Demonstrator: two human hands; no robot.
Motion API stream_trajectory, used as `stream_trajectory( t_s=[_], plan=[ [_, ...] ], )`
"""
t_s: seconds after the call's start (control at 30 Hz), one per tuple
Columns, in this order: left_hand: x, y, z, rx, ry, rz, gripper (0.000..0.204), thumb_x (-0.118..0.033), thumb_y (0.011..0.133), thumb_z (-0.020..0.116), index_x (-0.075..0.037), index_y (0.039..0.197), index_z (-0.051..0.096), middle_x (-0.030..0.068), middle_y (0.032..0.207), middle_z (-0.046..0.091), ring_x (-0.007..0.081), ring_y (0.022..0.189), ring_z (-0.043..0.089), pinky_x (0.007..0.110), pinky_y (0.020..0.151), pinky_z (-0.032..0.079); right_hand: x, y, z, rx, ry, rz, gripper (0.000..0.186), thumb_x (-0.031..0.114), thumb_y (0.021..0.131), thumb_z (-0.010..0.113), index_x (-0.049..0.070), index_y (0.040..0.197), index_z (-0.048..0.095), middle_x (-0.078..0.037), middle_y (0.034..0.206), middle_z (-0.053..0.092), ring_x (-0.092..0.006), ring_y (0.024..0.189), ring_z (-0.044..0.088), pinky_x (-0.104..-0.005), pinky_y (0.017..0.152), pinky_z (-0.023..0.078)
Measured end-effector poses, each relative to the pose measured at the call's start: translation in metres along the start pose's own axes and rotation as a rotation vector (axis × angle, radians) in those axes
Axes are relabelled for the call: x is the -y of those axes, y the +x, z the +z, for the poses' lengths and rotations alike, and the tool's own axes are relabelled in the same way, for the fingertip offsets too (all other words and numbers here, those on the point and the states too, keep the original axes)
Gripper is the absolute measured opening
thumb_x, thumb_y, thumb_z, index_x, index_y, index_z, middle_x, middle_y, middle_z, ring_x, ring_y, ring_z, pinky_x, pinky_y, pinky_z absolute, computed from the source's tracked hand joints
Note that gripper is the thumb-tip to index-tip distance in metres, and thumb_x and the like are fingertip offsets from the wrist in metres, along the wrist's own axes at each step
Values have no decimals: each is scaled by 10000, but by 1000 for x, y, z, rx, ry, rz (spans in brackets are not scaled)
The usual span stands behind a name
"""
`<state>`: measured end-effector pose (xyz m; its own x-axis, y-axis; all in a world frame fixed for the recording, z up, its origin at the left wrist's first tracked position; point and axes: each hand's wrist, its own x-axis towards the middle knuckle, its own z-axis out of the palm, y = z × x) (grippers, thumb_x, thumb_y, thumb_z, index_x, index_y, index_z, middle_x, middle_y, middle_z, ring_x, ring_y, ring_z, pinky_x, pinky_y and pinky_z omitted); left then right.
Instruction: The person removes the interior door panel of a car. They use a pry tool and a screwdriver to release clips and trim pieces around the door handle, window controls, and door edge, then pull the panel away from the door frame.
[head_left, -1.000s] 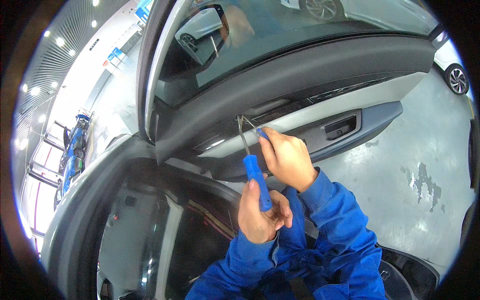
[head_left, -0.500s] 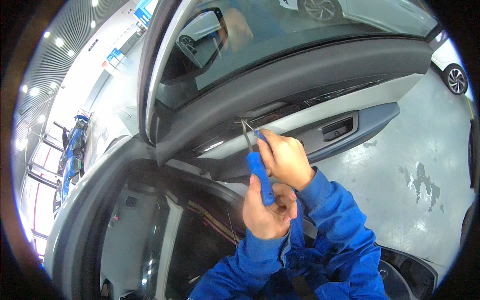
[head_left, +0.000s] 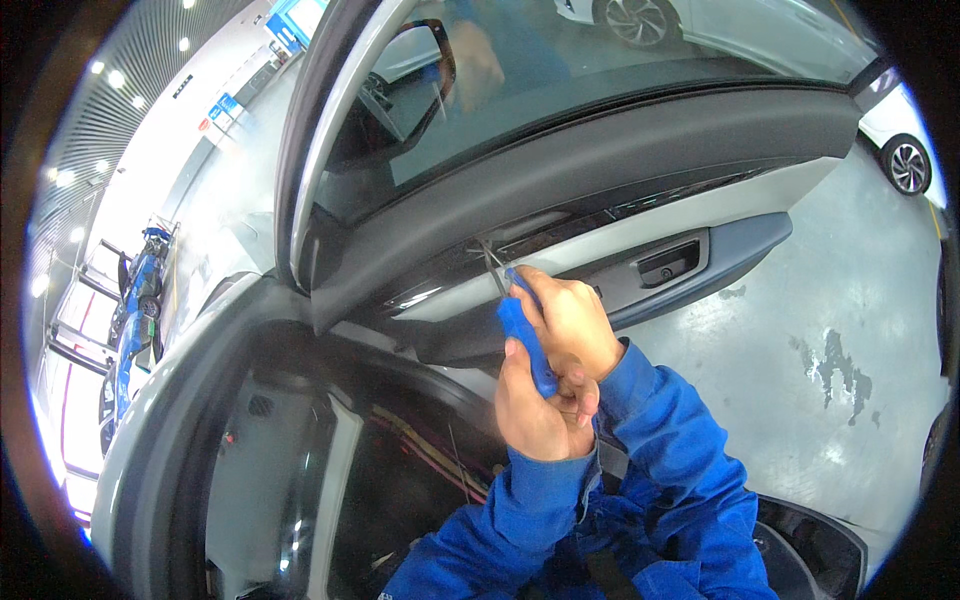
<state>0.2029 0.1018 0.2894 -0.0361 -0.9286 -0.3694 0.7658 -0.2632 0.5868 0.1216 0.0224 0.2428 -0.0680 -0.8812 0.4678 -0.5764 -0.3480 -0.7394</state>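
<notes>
My left hand (head_left: 542, 415) is closed around a blue-handled screwdriver (head_left: 528, 345), whose metal shaft slants up to the car door's inner panel. Beside it, my right hand (head_left: 580, 325) grips a second tool with a slimmer blue handle (head_left: 522, 288) and thin metal shaft; its exact kind is unclear. The two shafts meet close together at the glossy black trim strip (head_left: 560, 226) under the window. I cannot tell how far either tip reaches behind the strip. Just below the strip runs a pale grey panel (head_left: 590, 245).
The open car door (head_left: 560, 150) spans the area ahead, with its handle recess (head_left: 670, 262) and dark blue armrest (head_left: 745, 245) to the right. A side mirror (head_left: 395, 95) shows through the glass. Grey floor (head_left: 740, 400) lies right; a white car (head_left: 905, 160) stands beyond.
My left hand and its screwdriver have moved slightly up, closer to my right hand. Both tool tips stay at the black strip. The whole view has shifted a little.
</notes>
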Motion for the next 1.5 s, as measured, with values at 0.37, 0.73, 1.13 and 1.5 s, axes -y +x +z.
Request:
stream_trajectory(
  t_s=[0.37,0.73,1.13,1.5],
  plan=[
    [-16,9,13,170,-28,-43,339,-407,1095,444,-103,1181,569,-46,586,426,83,337,297,251,344,254,-3,-7,-2,76,71,-45,321,186,955,566,63,1250,586,-220,872,718,-407,796,718,-476,695,569],
    [-31,27,7,104,-111,-186,205,-179,1018,620,-44,1171,597,88,892,606,142,569,504,286,487,399,-34,-89,-47,-486,-14,198,253,101,979,638,-22,1200,634,-241,928,711,-375,823,729,-403,725,569],
    [-35,72,-7,251,35,-309,176,-235,1006,629,-155,1145,557,20,800,513,119,522,448,285,422,347,-71,-180,-26,-566,208,539,212,154,1012,641,-31,1110,607,-134,832,656,-145,754,628,-309,692,518],
    [-36,63,4,222,205,-187,122,-152,998,625,-124,1108,582,2,770,482,81,497,408,249,389,317,-123,-119,-44,-492,-285,151,312,180,907,766,22,786,526,-154,766,538,-356,672,563,-431,606,464]
  ],
)
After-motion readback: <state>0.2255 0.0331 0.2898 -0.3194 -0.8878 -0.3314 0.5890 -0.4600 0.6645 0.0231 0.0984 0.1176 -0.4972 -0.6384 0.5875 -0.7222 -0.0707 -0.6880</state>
